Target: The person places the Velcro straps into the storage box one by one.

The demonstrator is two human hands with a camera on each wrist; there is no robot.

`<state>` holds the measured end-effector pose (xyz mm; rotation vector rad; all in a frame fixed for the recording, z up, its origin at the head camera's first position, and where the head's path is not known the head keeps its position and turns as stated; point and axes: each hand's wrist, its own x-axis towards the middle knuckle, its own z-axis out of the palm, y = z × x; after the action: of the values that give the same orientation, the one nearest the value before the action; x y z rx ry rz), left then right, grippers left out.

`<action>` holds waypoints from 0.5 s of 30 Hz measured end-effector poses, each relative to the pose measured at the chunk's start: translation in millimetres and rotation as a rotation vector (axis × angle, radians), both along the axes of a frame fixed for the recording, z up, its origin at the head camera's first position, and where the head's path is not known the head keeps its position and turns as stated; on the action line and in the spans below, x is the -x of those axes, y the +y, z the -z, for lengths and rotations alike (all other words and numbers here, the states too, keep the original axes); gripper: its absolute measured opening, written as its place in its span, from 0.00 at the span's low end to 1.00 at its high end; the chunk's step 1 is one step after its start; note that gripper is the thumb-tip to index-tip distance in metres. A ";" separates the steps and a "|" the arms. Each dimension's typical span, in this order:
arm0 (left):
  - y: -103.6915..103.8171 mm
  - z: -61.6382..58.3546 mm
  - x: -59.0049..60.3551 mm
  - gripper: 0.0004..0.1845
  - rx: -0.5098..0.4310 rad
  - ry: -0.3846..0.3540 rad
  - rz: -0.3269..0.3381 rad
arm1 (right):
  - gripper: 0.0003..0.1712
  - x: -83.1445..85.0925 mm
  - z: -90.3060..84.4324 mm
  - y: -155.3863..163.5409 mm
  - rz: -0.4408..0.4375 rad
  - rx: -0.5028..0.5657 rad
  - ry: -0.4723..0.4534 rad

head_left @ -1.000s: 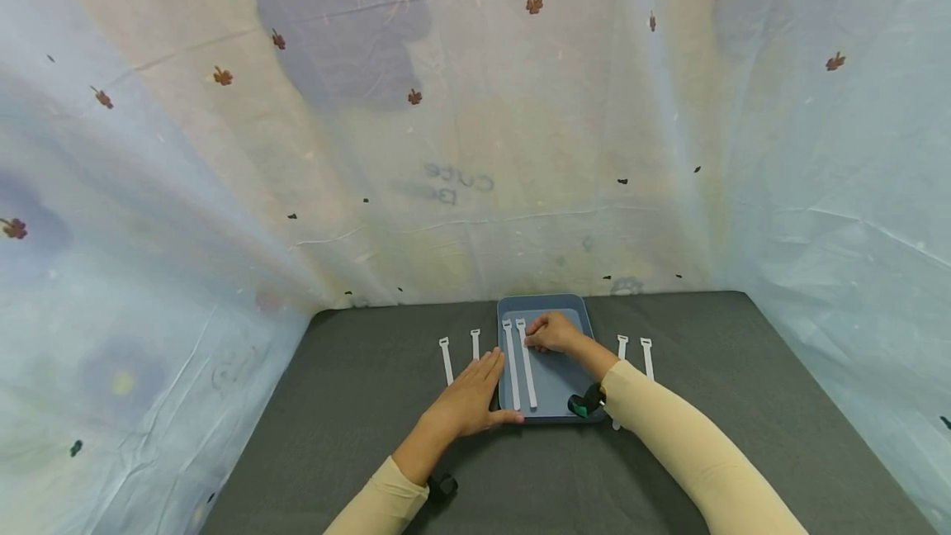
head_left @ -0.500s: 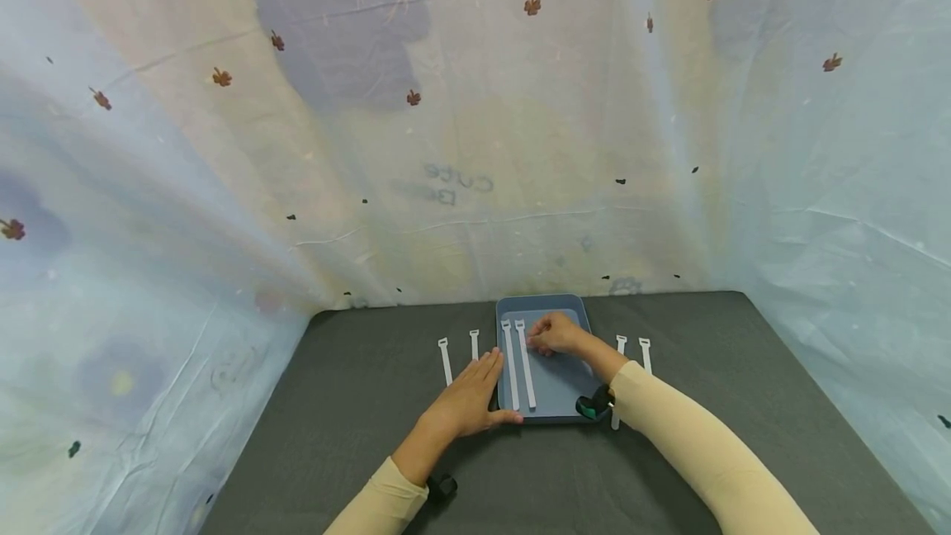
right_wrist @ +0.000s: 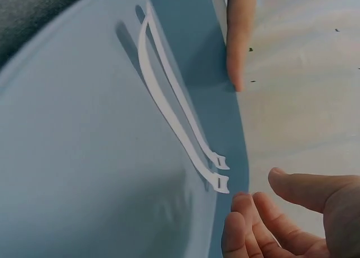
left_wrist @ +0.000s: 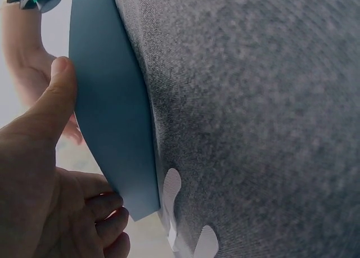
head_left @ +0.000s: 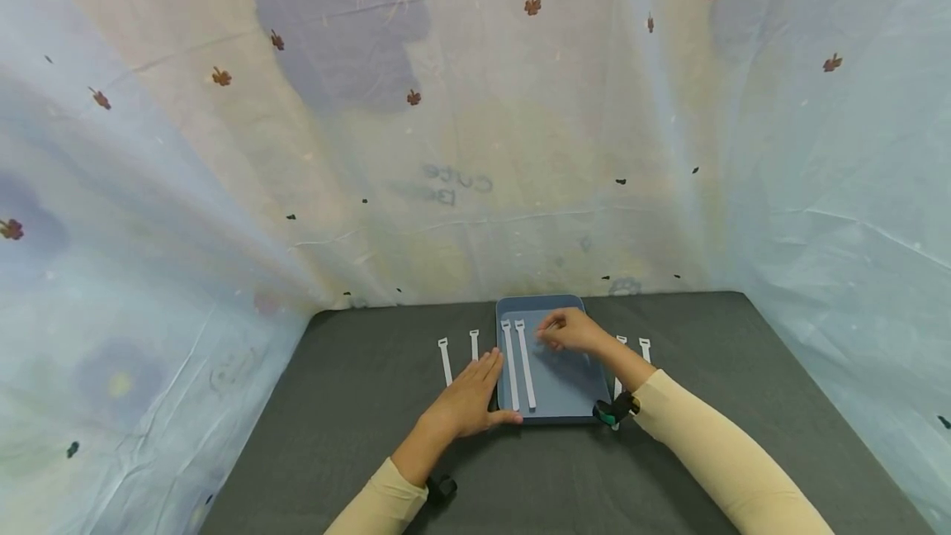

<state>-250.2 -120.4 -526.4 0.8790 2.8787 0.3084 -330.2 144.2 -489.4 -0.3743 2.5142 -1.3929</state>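
Observation:
A blue rectangular tray stands at the table's back. Two white strap-like cable ties, a left one and a right one, lie lengthwise side by side in its left half, slotted heads at the far end. My left hand rests on the tray's near left corner, fingers along the left side and thumb at the front rim; the left wrist view shows them against the tray wall. Over the tray, just right of the ties, my right hand holds nothing, its fingers loosely bent and thumb apart.
Left of the tray, two more white ties, an outer one and an inner one, lie partly behind my left hand. On the right, another pair, one beside the tray and one farther out, is partly covered by my right arm.
My right hand has drawn away to the right from the head of the right-hand tie in the tray. The left hand and both ties in the tray keep their places.

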 end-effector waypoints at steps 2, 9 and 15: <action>0.0 0.4 0.1 0.61 -0.004 -0.003 -0.002 | 0.12 -2.5 -1.8 4.4 0.004 0.004 0.005; 0.1 -0.7 -1.0 0.61 -0.018 -0.014 -0.012 | 0.13 -12.1 -5.5 17.9 0.018 0.009 0.034; 0.2 2.3 0.6 0.61 -0.014 -0.011 -0.015 | 0.13 -21.6 -8.8 30.7 0.043 0.042 0.049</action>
<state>-250.7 -120.3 -528.7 0.8562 2.8775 0.3341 -308.6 174.9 -480.5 -0.3689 2.5505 -1.4714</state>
